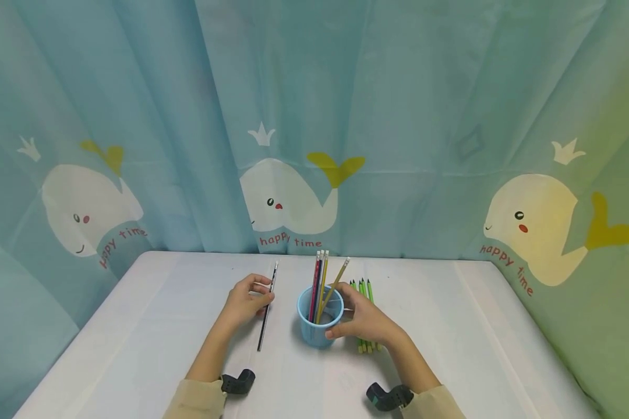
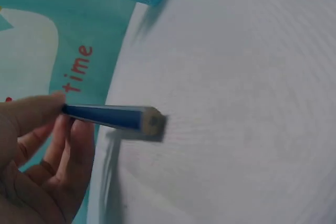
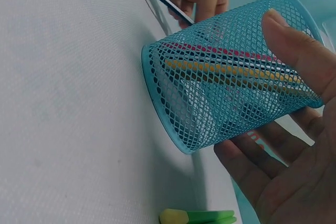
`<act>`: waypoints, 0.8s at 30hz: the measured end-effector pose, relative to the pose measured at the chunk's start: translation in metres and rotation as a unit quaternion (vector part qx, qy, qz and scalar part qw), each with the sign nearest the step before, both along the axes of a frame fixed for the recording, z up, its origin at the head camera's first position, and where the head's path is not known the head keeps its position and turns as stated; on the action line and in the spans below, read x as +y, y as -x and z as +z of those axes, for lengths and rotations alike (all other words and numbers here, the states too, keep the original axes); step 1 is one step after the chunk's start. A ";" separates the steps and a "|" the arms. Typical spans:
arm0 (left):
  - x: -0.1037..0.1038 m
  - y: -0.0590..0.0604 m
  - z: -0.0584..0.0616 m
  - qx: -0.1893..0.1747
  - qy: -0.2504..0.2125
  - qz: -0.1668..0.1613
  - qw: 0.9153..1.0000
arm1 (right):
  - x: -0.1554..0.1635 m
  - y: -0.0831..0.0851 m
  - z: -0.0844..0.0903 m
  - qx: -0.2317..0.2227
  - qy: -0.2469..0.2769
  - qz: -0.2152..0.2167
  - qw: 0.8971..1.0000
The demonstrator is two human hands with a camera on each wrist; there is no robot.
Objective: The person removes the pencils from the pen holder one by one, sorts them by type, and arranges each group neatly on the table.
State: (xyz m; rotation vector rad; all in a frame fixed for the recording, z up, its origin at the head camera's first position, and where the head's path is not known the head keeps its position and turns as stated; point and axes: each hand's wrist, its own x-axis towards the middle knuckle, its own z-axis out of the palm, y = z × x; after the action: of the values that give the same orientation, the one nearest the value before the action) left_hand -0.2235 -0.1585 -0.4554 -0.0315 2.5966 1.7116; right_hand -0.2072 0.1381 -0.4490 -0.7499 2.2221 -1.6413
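Note:
My left hand [image 1: 248,300] pinches a dark blue pencil [image 1: 264,326] between thumb and fingers. The pencil slants, its lower end toward me; in the left wrist view the flat end of this pencil [image 2: 110,116] points away from the hand. My right hand [image 1: 367,317] grips a light-blue mesh pencil cup [image 1: 314,336] from its right side, thumb on the near wall and fingers round the far side. Inside the cup lean a pink-red pencil [image 1: 313,294], dark ones and yellow ones [image 1: 338,278], their upper ends above the rim.
Several green pencils [image 1: 370,291] lie side by side on the white table [image 1: 451,349], just right of the cup and partly hidden by my right hand. A blue-green curtain [image 1: 409,116] with whale prints hangs behind the table's far edge.

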 end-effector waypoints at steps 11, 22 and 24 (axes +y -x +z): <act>0.002 -0.005 -0.008 -0.035 0.053 0.019 0.998 | -0.002 -0.001 0.000 -0.009 -0.002 0.002 1.000; 0.005 -0.004 -0.007 -0.034 0.078 0.009 0.996 | 0.000 0.001 0.000 0.001 -0.005 0.003 1.000; 0.004 -0.005 -0.007 -0.036 0.080 0.006 0.996 | 0.000 0.001 -0.001 0.001 -0.005 0.003 1.000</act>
State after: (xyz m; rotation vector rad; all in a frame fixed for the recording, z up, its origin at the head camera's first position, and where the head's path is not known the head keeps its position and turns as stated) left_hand -0.2182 -0.1541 -0.4620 -0.1096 2.6786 1.4717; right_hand -0.2087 0.1376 -0.4503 -0.7551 2.2272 -1.6255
